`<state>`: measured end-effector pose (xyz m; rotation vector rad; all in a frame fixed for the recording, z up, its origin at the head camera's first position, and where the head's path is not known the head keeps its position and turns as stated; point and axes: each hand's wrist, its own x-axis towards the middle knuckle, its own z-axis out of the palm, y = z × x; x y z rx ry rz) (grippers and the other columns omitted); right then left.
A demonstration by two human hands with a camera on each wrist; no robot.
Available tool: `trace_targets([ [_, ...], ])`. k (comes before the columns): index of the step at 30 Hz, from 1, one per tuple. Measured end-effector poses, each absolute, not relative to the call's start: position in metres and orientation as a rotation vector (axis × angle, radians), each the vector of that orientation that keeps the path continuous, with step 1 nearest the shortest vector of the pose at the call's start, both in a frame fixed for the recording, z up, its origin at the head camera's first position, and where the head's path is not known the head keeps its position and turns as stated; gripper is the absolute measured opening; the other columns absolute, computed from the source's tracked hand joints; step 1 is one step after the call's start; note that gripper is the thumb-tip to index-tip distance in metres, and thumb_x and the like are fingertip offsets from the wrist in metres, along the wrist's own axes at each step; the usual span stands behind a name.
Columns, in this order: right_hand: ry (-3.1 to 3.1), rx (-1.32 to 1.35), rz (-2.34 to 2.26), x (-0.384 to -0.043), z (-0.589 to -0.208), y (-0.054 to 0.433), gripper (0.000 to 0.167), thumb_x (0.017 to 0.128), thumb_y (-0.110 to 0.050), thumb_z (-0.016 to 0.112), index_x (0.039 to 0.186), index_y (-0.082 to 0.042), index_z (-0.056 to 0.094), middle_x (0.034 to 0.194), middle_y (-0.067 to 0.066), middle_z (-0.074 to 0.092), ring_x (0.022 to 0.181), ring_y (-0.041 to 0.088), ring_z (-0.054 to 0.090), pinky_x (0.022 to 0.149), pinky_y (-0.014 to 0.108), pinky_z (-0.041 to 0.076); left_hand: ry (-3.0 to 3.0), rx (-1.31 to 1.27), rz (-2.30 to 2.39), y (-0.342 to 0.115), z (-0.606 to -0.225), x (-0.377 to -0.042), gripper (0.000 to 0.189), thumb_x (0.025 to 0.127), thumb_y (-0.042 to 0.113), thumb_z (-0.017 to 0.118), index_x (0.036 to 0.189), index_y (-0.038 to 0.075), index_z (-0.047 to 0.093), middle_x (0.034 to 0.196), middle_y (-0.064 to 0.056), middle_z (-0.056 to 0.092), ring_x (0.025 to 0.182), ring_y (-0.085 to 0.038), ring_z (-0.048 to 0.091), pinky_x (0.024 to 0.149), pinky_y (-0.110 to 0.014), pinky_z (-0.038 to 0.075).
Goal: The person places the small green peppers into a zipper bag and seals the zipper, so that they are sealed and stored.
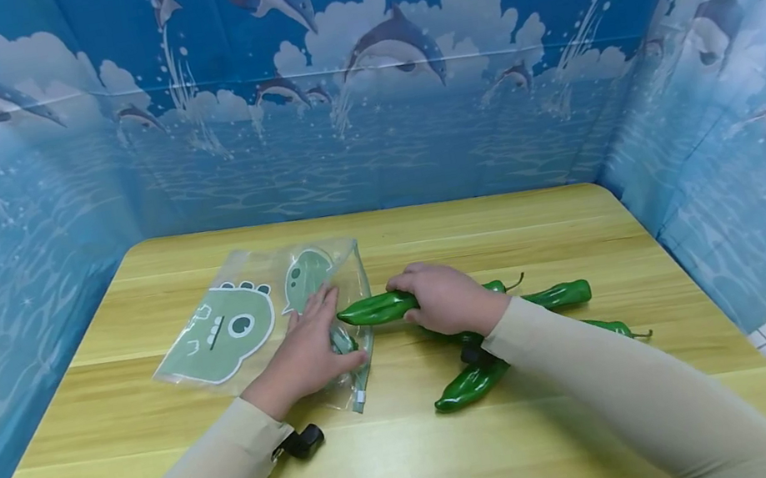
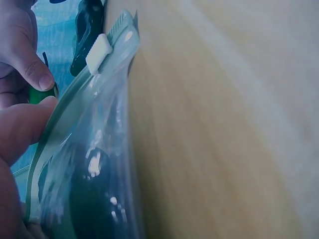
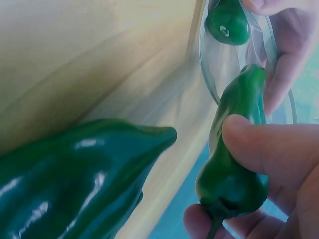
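In the head view, my left hand (image 1: 307, 353) lies over a clear zip bag (image 1: 197, 380) printed with a green cartoon dinosaur. Its fingers and thumb are spread apart at the bag's right-hand mouth, parting the two sides. Inside the bag is a green pepper (image 3: 229, 22), partly hidden by that hand. My right hand (image 1: 449, 295) grips another long green pepper (image 1: 379, 308) near its stem end, thumb on one side and fingers on the other. The tip of this pepper points left, right at the bag's mouth.
Several green peppers lie right of the bag, such as a nearer pepper (image 1: 472, 386) and a farther one (image 1: 560, 295), partly under the right forearm. A white slider (image 2: 98, 54) sits at the bag's zip end. Dolphin-print curtains (image 1: 369, 157) enclose the wooden table (image 1: 392, 474).
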<state>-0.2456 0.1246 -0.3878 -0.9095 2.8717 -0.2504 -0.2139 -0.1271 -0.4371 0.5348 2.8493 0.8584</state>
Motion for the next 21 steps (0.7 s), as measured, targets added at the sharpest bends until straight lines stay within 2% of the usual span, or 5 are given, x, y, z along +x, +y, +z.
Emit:
trace_targets([
  [14,2.865,-0.897,-0.202,-0.243,-0.392,0.113,0.049,0.1,-0.024,0.074,0.146,-0.012,0.062,0.137,0.012,0.066,0.118,0.028,0.067,0.101,0.046,0.056,2.861,0.555,0.862,-0.127,-0.435,-0.212,0.116,0.087,0.046,0.084,0.169,0.004,0.013,0.178,-0.015,0.007,0.163,-0.044,0.012,0.127,-0.072,0.008],
  [21,2.85,-0.907,-0.21,-0.241,-0.394,0.108,0.049,0.1,-0.023,0.074,0.145,-0.011,0.062,0.132,0.012,0.067,0.115,0.027,0.068,0.1,0.045,0.057,2.862,0.552,0.87,-0.127,-0.435,-0.212,0.116,0.087,0.044,0.084,0.17,0.005,0.012,0.179,-0.013,0.006,0.163,-0.044,0.009,0.126,-0.073,0.009],
])
